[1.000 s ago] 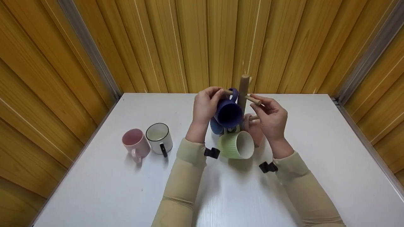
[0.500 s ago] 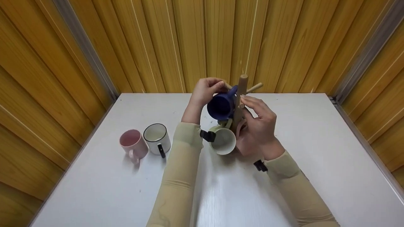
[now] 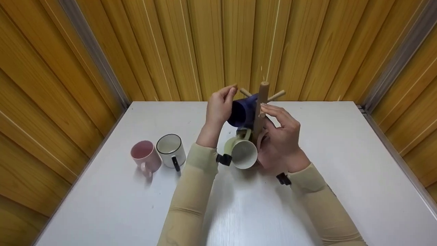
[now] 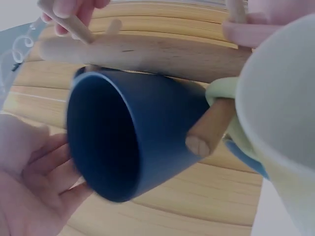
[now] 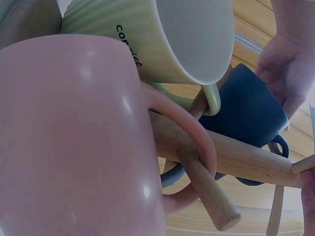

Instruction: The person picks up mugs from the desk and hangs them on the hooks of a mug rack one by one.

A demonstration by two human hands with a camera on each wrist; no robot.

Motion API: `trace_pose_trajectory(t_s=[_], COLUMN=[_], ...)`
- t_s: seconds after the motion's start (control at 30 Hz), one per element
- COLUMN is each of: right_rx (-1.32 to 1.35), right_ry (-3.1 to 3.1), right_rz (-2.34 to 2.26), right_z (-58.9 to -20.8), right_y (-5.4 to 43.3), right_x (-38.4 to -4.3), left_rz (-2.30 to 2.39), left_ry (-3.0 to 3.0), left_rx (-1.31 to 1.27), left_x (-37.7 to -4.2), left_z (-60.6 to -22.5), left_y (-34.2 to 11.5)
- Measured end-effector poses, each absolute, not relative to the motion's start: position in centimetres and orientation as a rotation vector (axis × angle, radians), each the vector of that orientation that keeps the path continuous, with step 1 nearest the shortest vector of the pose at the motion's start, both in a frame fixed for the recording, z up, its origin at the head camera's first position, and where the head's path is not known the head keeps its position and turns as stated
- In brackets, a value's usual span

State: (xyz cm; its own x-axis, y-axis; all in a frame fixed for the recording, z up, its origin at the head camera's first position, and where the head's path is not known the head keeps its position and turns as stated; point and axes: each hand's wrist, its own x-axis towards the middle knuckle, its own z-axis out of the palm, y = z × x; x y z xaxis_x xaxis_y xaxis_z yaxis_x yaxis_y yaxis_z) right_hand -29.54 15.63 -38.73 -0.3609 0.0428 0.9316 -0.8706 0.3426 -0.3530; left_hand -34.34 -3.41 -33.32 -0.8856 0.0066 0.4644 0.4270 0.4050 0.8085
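Observation:
A wooden mug tree [image 3: 263,92] stands upright with mugs hanging on its pegs. My right hand [image 3: 281,128] pinches the end of one upper peg, also seen in the left wrist view. My left hand [image 3: 219,106] is beside the dark blue mug [image 4: 162,128], its fingers loosely bent near the rim and holding nothing; whether they touch it I cannot tell. That mug hangs by its handle from an upper peg [image 3: 245,92]. Lower down hang a pale green mug [image 3: 244,155] and a pink mug [image 5: 78,137]. Part of another, lighter blue mug [image 4: 248,160] shows behind the green one.
On the white table [image 3: 102,205], left of the tree, a second pink mug [image 3: 146,157] and a white mug [image 3: 170,150] with black rim and handle stand upright side by side. Wood-patterned panels [image 3: 191,44] enclose the back and sides. Another upper peg [image 3: 277,95] bears no mug.
The mug tree has turned, its front swinging left with the hanging mugs. My left hand has let go of its peg and moved slightly away. My right hand has shifted left, keeping its peg.

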Motion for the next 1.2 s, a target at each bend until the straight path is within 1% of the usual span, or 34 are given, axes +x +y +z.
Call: trace_pose_trajectory(t_s=[0.13,0.23,0.37,0.57,0.77,0.9,1.2], right_rx=[0.751,0.748,0.745,0.728,0.728,0.734,0.722], right_ry=[-1.632,-1.622,-1.613,-1.622,-1.634,-1.633,-1.646], right_rz=[1.183,1.190,1.194,1.189,1.182,1.179,1.186], right_z=[-38.8,-38.8,-38.8,-39.1,-39.2,-39.2,-39.1], right_y=[15.6,15.5,15.5,15.6,15.6,15.4,15.2], right_x=[-29.5,-29.5,-29.6,-29.5,-29.6,-29.6,-29.7], left_rz=[-1.489,-1.514,-1.418,-1.099,-1.047,-1.154,-1.217], left_ry=[-2.087,-2.100,-2.320,-2.726,-3.031,-3.125,-3.354], left_rx=[-0.371,-0.308,-0.069,0.354,0.576,0.592,0.426], left_x=[-31.7,-29.4,-27.1,-25.1,-23.9,-24.2,-26.4], left_z=[-34.3,-34.9,-35.3,-36.0,-36.6,-37.9,-40.8], left_y=[-5.6,-7.9,-11.3,-16.4,-20.4,-21.8,-21.5])
